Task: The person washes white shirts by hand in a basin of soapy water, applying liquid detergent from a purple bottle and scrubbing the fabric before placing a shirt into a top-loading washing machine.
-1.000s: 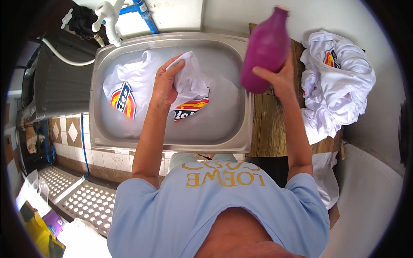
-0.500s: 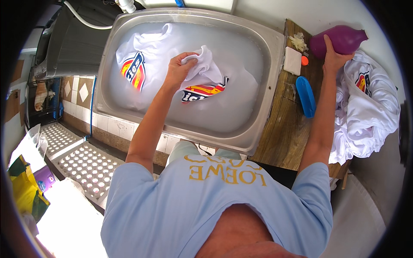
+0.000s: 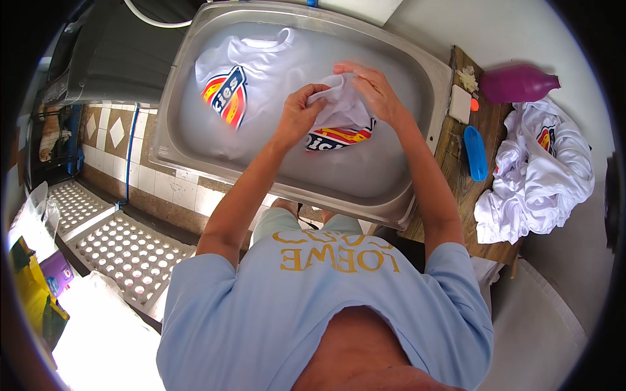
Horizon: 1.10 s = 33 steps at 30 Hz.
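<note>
In cloudy water inside a steel sink [image 3: 427, 78] lie two white T-shirts with colourful printed emblems. The T-shirt at the left [image 3: 264, 65] spreads out partly under water. Of the nearer T-shirt [image 3: 342, 111], a bunched fold, perhaps the collar, rises above the surface. My left hand [image 3: 301, 114] pinches that fold between thumb and fingers. At the fold's right side is my right hand [image 3: 373, 91], its fingers stretched out and apart, a little blurred. It is against or just beside the cloth; contact is hard to tell.
Right of the sink, a wooden counter [image 3: 450, 179] carries a purple bottle [image 3: 518, 84], a blue scrubbing brush [image 3: 475, 153], a whitish block [image 3: 460, 104], an orange cap [image 3: 475, 105] and a pile of white clothes [image 3: 544, 173]. Perforated grey platforms [image 3: 134, 254] stand at the left.
My right hand has let go of the purple bottle, which now rests on its side at the counter's back, and moved left to the T-shirt. My left hand still pinches the fold.
</note>
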Available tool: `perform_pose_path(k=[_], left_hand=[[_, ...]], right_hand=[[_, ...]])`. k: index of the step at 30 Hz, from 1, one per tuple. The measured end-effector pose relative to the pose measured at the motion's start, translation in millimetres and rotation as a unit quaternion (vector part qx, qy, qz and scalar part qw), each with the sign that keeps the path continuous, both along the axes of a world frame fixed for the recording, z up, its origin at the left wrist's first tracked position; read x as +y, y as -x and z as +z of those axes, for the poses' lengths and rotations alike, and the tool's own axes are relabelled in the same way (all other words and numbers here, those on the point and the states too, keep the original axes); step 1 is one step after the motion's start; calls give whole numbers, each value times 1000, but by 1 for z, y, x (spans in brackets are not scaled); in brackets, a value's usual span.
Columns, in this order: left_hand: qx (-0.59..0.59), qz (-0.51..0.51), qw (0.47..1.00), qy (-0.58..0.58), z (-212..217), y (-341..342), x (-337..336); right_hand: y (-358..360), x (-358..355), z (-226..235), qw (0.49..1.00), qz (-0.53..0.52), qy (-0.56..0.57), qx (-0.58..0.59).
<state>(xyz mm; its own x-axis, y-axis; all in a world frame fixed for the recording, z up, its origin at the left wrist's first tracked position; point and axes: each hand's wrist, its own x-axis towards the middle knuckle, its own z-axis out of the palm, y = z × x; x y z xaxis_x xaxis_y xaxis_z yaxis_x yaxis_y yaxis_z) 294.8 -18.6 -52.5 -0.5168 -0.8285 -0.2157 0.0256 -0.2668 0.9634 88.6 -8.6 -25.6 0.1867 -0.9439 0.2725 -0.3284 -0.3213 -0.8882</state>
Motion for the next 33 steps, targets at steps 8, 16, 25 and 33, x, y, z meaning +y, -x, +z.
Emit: perform_pose_path(k=[8, 16, 25, 33], left_hand=[[26, -25, 999, -22, 3, -19, -38], [-115, -72, 935, 329, -2, 15, -50], [-131, -61, 886, 440, -17, 33, -47], [-248, -97, 776, 572, -9, 23, -21]], right_hand=[[6, 1, -4, 976, -72, -207, 7], [17, 66, -12, 947, -202, -245, -43], [14, 90, -35, 929, -261, -250, -80], [23, 90, -36, 932, -256, -250, -56]])
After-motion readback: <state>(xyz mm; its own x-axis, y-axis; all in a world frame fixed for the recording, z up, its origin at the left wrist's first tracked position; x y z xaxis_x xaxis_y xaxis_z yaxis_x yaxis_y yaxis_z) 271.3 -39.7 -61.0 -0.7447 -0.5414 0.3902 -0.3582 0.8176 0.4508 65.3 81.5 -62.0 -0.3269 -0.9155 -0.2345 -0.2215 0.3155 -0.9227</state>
